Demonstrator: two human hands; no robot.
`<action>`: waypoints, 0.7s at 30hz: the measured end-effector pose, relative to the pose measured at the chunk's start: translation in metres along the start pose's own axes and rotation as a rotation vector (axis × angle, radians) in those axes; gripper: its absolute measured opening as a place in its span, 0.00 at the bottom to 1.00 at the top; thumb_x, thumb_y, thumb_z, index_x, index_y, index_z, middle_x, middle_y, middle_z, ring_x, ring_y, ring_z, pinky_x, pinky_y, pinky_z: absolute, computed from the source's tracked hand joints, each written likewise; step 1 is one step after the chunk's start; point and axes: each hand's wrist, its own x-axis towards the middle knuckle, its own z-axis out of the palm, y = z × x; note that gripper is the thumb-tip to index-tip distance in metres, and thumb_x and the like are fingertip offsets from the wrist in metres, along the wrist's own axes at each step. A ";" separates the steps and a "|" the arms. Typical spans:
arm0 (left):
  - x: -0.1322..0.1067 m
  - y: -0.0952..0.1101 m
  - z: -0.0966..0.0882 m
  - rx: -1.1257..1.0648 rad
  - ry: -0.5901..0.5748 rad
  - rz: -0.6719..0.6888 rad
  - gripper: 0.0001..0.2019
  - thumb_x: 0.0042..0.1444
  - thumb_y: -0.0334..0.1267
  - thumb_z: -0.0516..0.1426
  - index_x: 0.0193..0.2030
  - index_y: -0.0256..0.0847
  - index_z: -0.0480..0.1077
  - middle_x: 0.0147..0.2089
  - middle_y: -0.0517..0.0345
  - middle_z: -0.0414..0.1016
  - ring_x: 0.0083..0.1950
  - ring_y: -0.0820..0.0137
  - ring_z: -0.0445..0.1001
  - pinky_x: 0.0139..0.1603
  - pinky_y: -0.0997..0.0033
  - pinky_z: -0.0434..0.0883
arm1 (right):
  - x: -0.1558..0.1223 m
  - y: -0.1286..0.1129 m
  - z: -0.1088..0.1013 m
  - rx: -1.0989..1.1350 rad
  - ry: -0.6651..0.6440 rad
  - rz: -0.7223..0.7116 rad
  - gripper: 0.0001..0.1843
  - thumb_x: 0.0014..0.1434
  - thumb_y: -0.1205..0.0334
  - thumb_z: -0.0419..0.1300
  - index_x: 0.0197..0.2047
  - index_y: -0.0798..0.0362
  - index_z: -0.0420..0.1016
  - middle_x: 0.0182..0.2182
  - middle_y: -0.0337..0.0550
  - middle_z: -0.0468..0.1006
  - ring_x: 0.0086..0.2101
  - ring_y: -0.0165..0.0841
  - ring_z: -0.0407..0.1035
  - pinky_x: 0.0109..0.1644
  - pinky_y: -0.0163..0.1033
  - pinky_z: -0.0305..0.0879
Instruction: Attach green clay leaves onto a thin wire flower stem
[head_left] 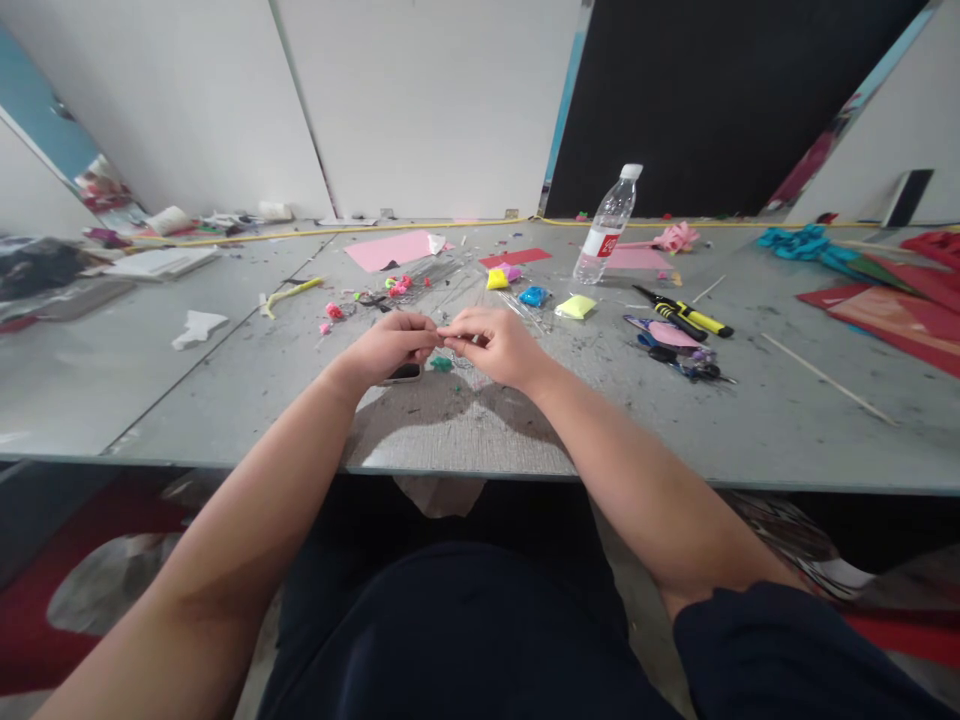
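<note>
My left hand (390, 347) and my right hand (495, 345) meet over the grey table (465, 430), just past its near edge. Both are closed in a pinch, fingertips touching around something thin and small that I cannot make out. A small green piece (441, 364) lies on the table right under the fingers. A dark flat object (405, 374) shows under my left hand. Thin clear sticks (480, 290) and small pink pieces (399, 285) lie just beyond the hands.
A plastic water bottle (607, 225) stands at the back centre. Yellow-handled pliers (686, 315), scissors (675, 355), blue clay (534, 295), yellow clay (576, 306), pink paper (390, 250) and red sheets (892, 320) are spread around. A wooden stick (825, 378) lies to the right.
</note>
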 end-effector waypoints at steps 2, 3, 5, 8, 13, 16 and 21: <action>0.000 0.001 0.000 0.011 0.003 -0.003 0.11 0.47 0.35 0.64 0.20 0.38 0.69 0.18 0.60 0.64 0.21 0.78 0.59 0.24 0.75 0.55 | 0.000 -0.001 0.000 0.005 -0.005 0.002 0.09 0.65 0.62 0.62 0.40 0.52 0.85 0.39 0.47 0.83 0.34 0.33 0.73 0.36 0.38 0.69; 0.000 0.001 0.000 0.017 0.005 -0.004 0.11 0.47 0.35 0.64 0.19 0.38 0.69 0.18 0.60 0.64 0.21 0.78 0.59 0.24 0.75 0.55 | 0.000 -0.001 0.000 0.009 -0.009 0.007 0.09 0.65 0.62 0.62 0.40 0.52 0.85 0.39 0.47 0.83 0.34 0.33 0.73 0.36 0.39 0.69; -0.001 0.002 0.000 0.034 0.007 -0.007 0.11 0.47 0.34 0.64 0.19 0.38 0.68 0.18 0.61 0.64 0.21 0.78 0.59 0.23 0.74 0.54 | 0.001 -0.002 0.000 0.014 -0.019 0.025 0.10 0.65 0.61 0.61 0.40 0.52 0.85 0.38 0.47 0.83 0.34 0.33 0.74 0.37 0.39 0.69; -0.001 0.002 0.001 0.068 -0.002 -0.023 0.11 0.47 0.34 0.63 0.19 0.38 0.68 0.18 0.61 0.64 0.20 0.78 0.59 0.23 0.74 0.53 | 0.001 -0.001 0.000 0.018 -0.024 0.056 0.09 0.64 0.61 0.62 0.38 0.52 0.85 0.37 0.46 0.83 0.34 0.34 0.73 0.37 0.39 0.69; -0.002 0.004 0.001 0.124 -0.016 -0.058 0.12 0.48 0.35 0.63 0.19 0.39 0.67 0.18 0.61 0.64 0.20 0.79 0.57 0.22 0.74 0.52 | 0.001 -0.002 0.001 0.011 -0.034 0.141 0.07 0.61 0.62 0.65 0.38 0.52 0.85 0.35 0.45 0.83 0.33 0.33 0.73 0.37 0.40 0.68; -0.003 0.004 0.001 0.182 -0.018 -0.081 0.13 0.49 0.37 0.64 0.19 0.39 0.66 0.18 0.62 0.64 0.19 0.79 0.55 0.22 0.74 0.51 | 0.001 -0.004 0.000 0.004 -0.047 0.207 0.06 0.59 0.63 0.66 0.37 0.52 0.86 0.34 0.44 0.84 0.33 0.34 0.73 0.37 0.40 0.68; -0.005 0.004 0.002 0.237 -0.027 -0.061 0.13 0.48 0.39 0.64 0.20 0.39 0.66 0.18 0.64 0.64 0.20 0.79 0.56 0.23 0.74 0.51 | 0.002 -0.008 -0.002 0.050 -0.081 0.314 0.04 0.57 0.64 0.68 0.36 0.52 0.85 0.30 0.43 0.83 0.31 0.33 0.73 0.37 0.39 0.68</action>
